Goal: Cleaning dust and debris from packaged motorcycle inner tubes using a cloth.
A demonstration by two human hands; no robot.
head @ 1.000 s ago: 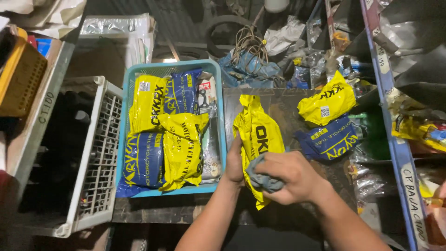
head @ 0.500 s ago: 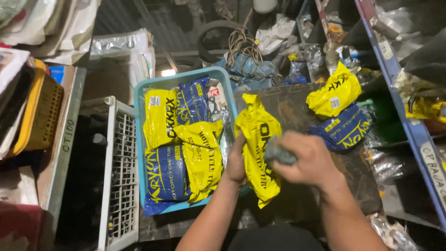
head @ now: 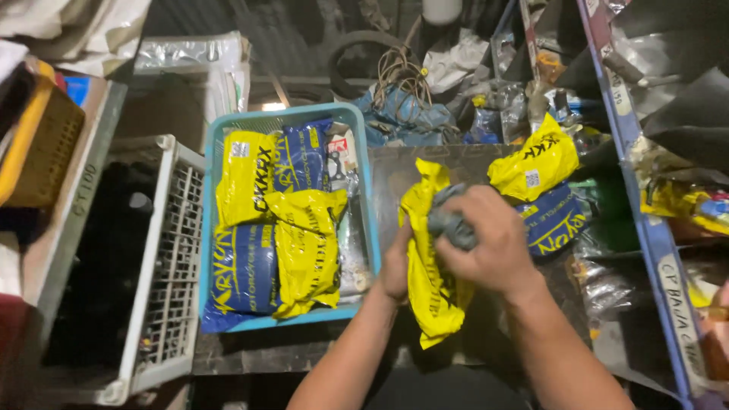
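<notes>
- Two crates occupy the left part of the view: a yellow plastic crate (head: 34, 148) at the far left edge, and a white slatted crate (head: 163, 266) just right of it, its inside dark.
- Touching the white crate's right wall stands a teal basket (head: 368, 220). It holds several flat packages: yellow packages (head: 304, 258) and blue packages (head: 247, 273) lying overlapped, with one small red-and-white packet (head: 339, 152) at the upper right corner.
- Left hand (head: 395, 266) rests on the dark work surface (head: 387, 178) just right of the basket. Its fingers lie together against the left edge of a long yellow package (head: 429, 288), pressing it in place.
- The long yellow package lies lengthwise on the work surface, between both hands, its lower end near the front edge.
- Right hand (head: 486, 243) sits on top of the same package. Its fingers are clamped around a grey rag (head: 449, 220), which touches the package's upper half.
- Further right, near the back right corner of the surface, a second yellow package (head: 531, 159) lies tilted, partly over a blue package with yellow lettering (head: 554, 224).
- At the right edge runs a blue shelf upright (head: 645, 228), with cluttered bags behind it.
</notes>
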